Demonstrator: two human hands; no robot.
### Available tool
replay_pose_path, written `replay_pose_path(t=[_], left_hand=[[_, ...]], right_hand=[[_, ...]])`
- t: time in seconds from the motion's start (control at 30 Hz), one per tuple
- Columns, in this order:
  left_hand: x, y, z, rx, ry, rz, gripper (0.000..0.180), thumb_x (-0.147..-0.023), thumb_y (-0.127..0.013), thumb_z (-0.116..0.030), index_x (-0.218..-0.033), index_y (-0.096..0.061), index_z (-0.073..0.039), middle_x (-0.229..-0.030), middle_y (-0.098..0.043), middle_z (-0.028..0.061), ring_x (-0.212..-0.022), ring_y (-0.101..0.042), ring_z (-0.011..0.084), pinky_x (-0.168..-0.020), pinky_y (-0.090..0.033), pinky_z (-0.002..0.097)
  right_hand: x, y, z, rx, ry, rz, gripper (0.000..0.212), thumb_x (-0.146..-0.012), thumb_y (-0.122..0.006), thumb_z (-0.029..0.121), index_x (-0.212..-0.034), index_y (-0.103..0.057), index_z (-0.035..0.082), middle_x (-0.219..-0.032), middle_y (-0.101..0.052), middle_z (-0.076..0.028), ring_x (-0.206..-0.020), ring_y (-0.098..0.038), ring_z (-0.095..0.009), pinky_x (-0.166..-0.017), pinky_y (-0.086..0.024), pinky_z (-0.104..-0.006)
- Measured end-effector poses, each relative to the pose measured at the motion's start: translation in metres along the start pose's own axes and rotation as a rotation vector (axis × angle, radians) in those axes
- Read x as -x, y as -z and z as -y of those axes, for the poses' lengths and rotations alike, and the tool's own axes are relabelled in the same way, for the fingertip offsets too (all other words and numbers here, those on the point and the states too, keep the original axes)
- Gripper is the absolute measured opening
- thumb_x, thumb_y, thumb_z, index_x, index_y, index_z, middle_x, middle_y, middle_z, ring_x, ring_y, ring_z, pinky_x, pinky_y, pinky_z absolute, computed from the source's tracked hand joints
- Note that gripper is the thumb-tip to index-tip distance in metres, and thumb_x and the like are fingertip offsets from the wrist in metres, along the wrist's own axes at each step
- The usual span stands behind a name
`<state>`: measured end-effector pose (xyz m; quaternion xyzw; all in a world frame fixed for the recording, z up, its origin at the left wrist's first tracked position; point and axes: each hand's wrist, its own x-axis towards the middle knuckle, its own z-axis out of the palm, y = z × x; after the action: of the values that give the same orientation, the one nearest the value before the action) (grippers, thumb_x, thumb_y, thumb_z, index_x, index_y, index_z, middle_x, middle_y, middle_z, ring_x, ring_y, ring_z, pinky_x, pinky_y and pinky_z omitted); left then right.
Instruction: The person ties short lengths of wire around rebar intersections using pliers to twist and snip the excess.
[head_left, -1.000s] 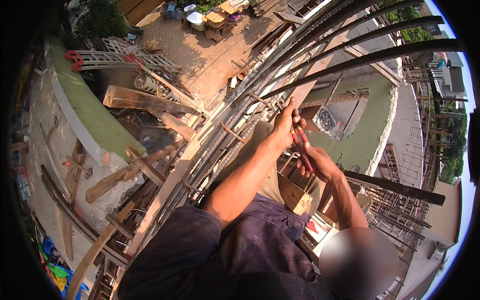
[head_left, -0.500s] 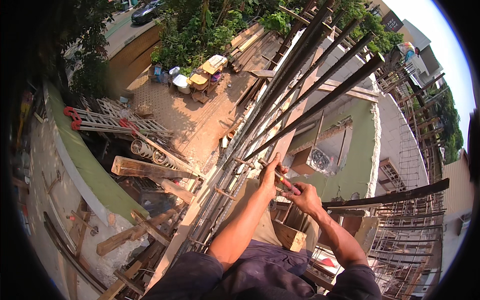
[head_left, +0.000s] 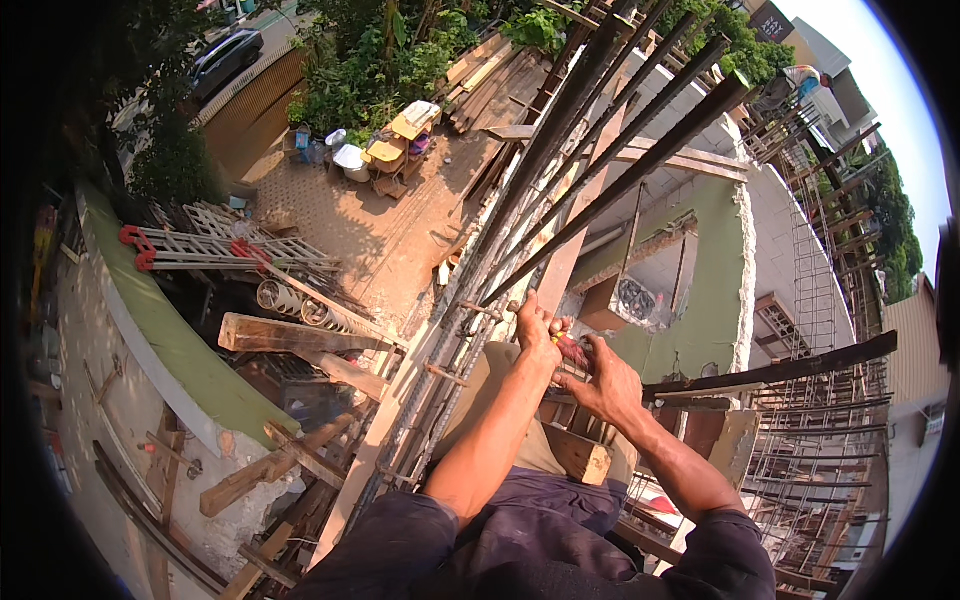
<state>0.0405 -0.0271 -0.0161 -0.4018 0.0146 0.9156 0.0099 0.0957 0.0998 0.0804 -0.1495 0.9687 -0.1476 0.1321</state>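
My left hand (head_left: 537,328) is closed around a hand tool with red handles (head_left: 572,350); its working end is mostly hidden, so its exact kind is unclear. Close by on the right, my right hand (head_left: 608,383) has its thumb and fingers apart beside the red handles. Both hands are over a bundle of steel rebar (head_left: 462,335) with short cross ties, just left of my knees. Thick dark bars (head_left: 640,165) slant up and away from the bundle. A squared timber block (head_left: 580,455) lies between my legs.
A long plank (head_left: 365,465) runs along the rebar's left side. Rough timber beams (head_left: 290,335) jut in at the left, with a ladder (head_left: 200,248) beyond. The paved yard (head_left: 385,260) lies far below. A broken green wall (head_left: 700,310) and rebar cages (head_left: 820,450) stand right.
My right hand has loosened from the red handle, its thumb and fingers spreading. The tool has turned between my hands. The whole view has shifted slightly.
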Motion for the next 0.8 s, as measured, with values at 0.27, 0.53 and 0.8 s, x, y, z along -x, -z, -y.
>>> replay_pose_path(t=[0.27, 0.53, 0.8], left_hand=[[0.02, 0.025, 0.001, -0.252, 0.059, 0.283, 0.04, -0.086, -0.074, -0.049, -0.084, -0.058, -0.013, -0.07, -0.058, 0.0005, -0.069, -0.063, 0.0143, -0.066, -0.053, 0.0293], [0.003, -0.01, 0.01, -0.084, -0.085, -0.053, 0.048, -0.098, -0.06, -0.043, -0.066, -0.037, -0.015, -0.058, -0.036, -0.0016, -0.049, -0.039, 0.0141, -0.058, -0.051, 0.0303], [0.027, 0.007, -0.005, -0.185, 0.011, 0.128, 0.046, -0.08, -0.079, -0.051, -0.084, -0.056, -0.012, -0.076, -0.058, 0.0006, -0.079, -0.067, 0.0179, -0.073, -0.054, 0.0289]], right_hand=[[-0.015, -0.005, -0.039, -1.368, -0.645, 0.911, 0.059, -0.095, -0.056, 0.058, -0.109, -0.059, 0.001, -0.064, -0.048, 0.003, -0.045, -0.037, -0.002, -0.036, -0.025, -0.0183], [-0.005, 0.017, -0.031, -0.877, -0.141, 0.206, 0.06, -0.099, -0.055, 0.051, -0.134, -0.05, 0.004, -0.112, -0.065, -0.014, -0.099, -0.065, -0.025, -0.078, -0.05, -0.0353], [-0.003, 0.008, -0.04, -1.161, -0.47, 0.445, 0.057, -0.095, -0.056, 0.058, -0.103, -0.064, 0.002, -0.064, -0.059, -0.005, -0.041, -0.043, -0.009, -0.038, -0.033, -0.0243]])
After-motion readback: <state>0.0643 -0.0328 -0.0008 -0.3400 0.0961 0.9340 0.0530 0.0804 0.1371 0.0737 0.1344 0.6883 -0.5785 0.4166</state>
